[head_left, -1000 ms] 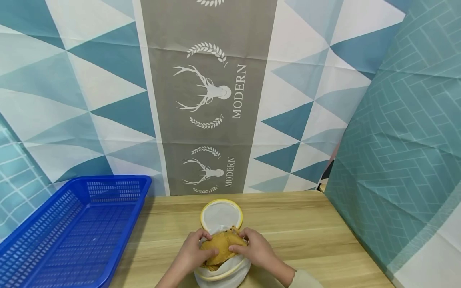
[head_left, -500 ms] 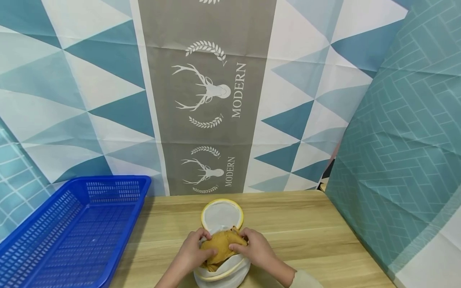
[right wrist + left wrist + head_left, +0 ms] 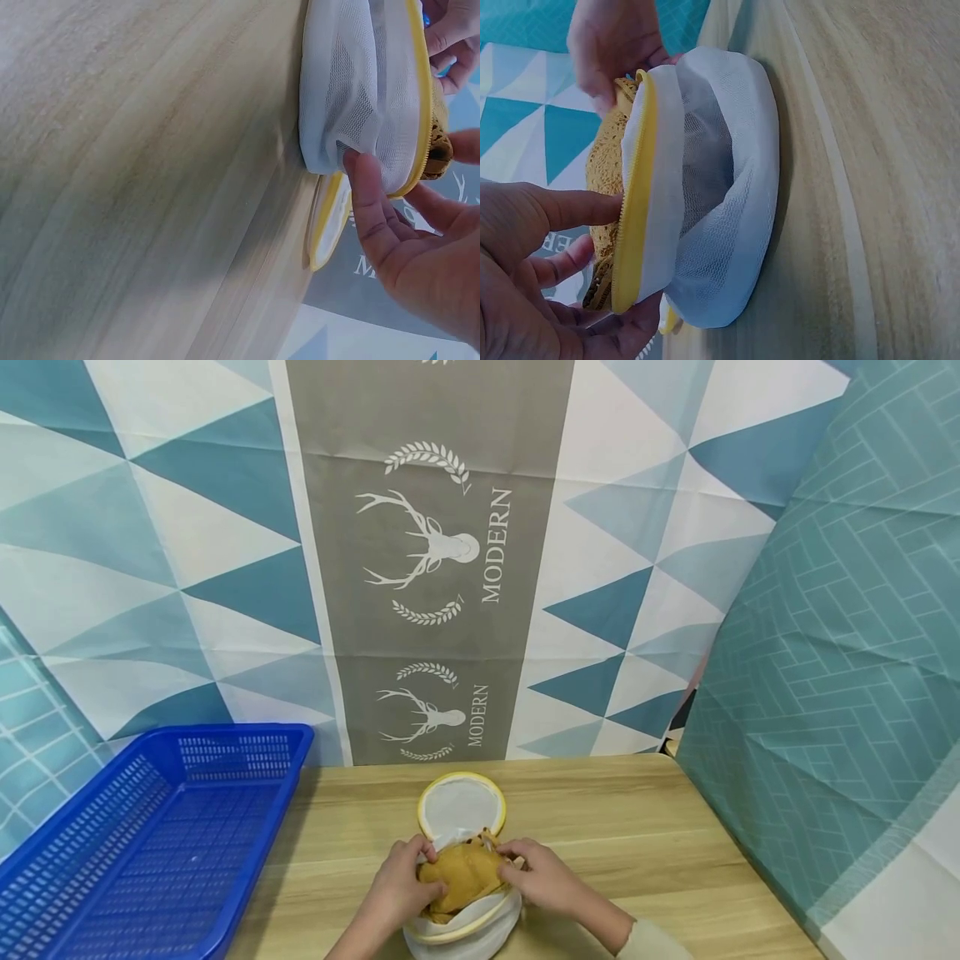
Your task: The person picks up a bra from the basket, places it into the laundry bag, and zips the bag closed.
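Note:
A folded mustard-yellow lace bra (image 3: 467, 875) sits in the mouth of a round white mesh laundry bag (image 3: 480, 937) with a yellow zip. The bag's round lid (image 3: 461, 810) is flipped back on the table. My left hand (image 3: 401, 881) holds the bra at its left side, thumb on its front and fingers around the bag's edge. At the opposite side my right hand (image 3: 546, 881) pinches the bra's edge with thumb and fingers. In the right wrist view, one of its fingers presses the mesh wall. The bag's inside is mostly hidden.
To the left stands a large blue plastic basket (image 3: 150, 860) with perforated walls. The wooden table (image 3: 637, 827) reaches back to a patterned cloth backdrop (image 3: 435, 568). A teal cloth (image 3: 847, 693) hangs along the right side.
My right hand has shifted slightly right, its thumb sliding from the bra's front out to its edge. The left hand stays nearly in place on the bra.

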Motion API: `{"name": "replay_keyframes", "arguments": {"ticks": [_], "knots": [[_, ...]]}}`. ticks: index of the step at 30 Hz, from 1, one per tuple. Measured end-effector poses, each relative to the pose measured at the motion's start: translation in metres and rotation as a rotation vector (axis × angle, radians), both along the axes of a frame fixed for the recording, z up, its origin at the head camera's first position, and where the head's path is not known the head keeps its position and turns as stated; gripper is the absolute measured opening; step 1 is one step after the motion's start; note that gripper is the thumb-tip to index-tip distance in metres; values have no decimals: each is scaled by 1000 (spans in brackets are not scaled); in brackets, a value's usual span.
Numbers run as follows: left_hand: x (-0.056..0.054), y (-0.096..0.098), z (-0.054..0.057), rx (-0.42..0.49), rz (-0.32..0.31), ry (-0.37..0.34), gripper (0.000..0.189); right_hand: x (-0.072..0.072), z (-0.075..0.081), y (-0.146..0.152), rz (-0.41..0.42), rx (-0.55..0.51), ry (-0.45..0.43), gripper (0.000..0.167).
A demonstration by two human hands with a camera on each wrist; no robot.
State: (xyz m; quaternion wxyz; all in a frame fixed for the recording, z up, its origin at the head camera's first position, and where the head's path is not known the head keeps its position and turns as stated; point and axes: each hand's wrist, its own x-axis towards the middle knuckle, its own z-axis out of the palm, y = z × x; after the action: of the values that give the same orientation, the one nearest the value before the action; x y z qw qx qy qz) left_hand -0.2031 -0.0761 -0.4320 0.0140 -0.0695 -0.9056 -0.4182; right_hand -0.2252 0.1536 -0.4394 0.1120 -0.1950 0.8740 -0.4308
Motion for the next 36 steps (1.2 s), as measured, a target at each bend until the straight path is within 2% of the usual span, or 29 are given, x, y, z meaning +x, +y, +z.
{"name": "replay_keyframes", "arguments": {"ticks": [3, 7, 11, 17, 22, 29, 33, 36], "knots": [[0, -1, 2, 10, -20, -28, 36, 0, -1, 0, 9, 13, 52, 42], [0, -2, 5, 25, -73, -69, 35, 1, -2, -3, -18, 45, 108, 37], [-1, -3, 7, 16, -105, -62, 30, 3, -2, -6, -66, 49, 128, 32], [-1, 3, 8, -15, -58, -69, 28, 3, -5, -7, -99, 36, 117, 29], [0, 6, 8, -36, -25, -58, 28, 4, -5, -4, -73, 19, 100, 34], [0, 6, 6, -42, 2, -61, 28, 4, 0, 2, -3, -117, -85, 33], [0, 6, 5, -33, 0, -72, 29, 5, 1, 4, 31, -111, -83, 34], [-1, 5, 4, -35, -23, -77, 32, 5, -2, 4, 29, -74, -27, 34]]}}
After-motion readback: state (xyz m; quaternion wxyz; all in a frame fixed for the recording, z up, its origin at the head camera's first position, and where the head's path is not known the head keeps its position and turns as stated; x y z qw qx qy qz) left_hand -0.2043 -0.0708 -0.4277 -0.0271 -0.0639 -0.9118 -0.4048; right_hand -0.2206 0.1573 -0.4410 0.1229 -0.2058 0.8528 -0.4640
